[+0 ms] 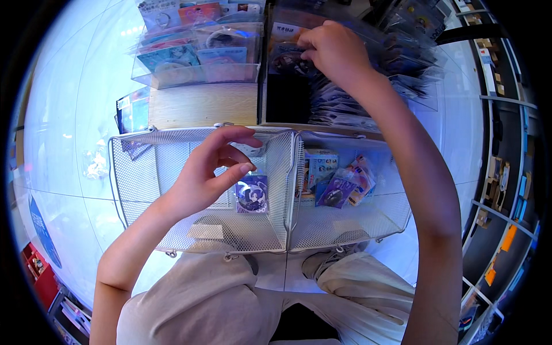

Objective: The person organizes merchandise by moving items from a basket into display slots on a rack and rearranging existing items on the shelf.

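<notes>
My left hand [200, 183] hovers over the left white wire-mesh basket [138, 181], fingers apart and nothing seen between them. Below its fingertips lies a purple packet [251, 195] with a round printed badge. My right hand [338, 51] reaches into a dark box [284, 97] of plastic-sleeved packets. Its curled fingers are at the edge of a packet with a round dark badge [290, 64]; whether they grip it is unclear. Several packets, one of them a purple packet [336, 189], lie in the right wire-mesh basket [358, 220].
A clear acrylic holder [194, 73] of carded packets stands on a wooden surface [202, 103]. More sleeved packets [409, 51] are stacked at the upper right. Shelving [496, 172] runs along the right side. My knees and shoes are close to the baskets.
</notes>
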